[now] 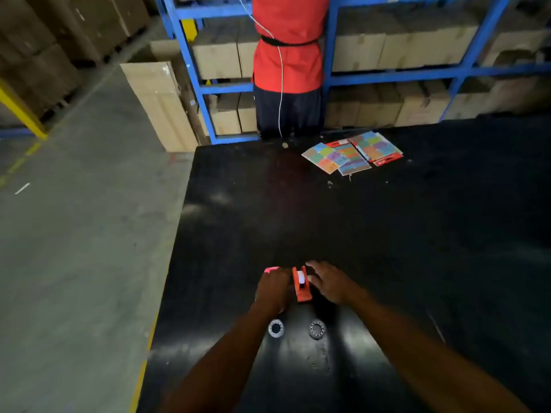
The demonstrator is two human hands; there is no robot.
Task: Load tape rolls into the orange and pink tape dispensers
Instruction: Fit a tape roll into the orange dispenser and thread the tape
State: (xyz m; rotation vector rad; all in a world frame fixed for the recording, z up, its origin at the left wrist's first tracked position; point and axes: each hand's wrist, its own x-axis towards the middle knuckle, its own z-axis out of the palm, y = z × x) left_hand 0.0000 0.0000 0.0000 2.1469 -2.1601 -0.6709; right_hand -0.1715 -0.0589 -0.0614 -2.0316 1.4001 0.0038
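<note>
An orange tape dispenser [301, 286] stands on the black table [387, 234] with a white tape roll [300, 277] seated in it. My right hand [328, 283] hovers just right of it, fingers spread, holding nothing. My left hand [273, 289] lies just left of the orange dispenser and covers most of a pink tape dispenser [270, 269]; only its far pink end shows, and the fingers look curled over it. Two small tape rolls lie flat near me: one [275, 328] by my left forearm, the other [317, 329] to its right.
Several coloured paper packs [353, 156] lie at the table's far edge. A person in a red top [287, 55] stands behind the table against blue shelving [387, 74] filled with cardboard boxes. The table's left edge [176, 234] drops to a concrete floor.
</note>
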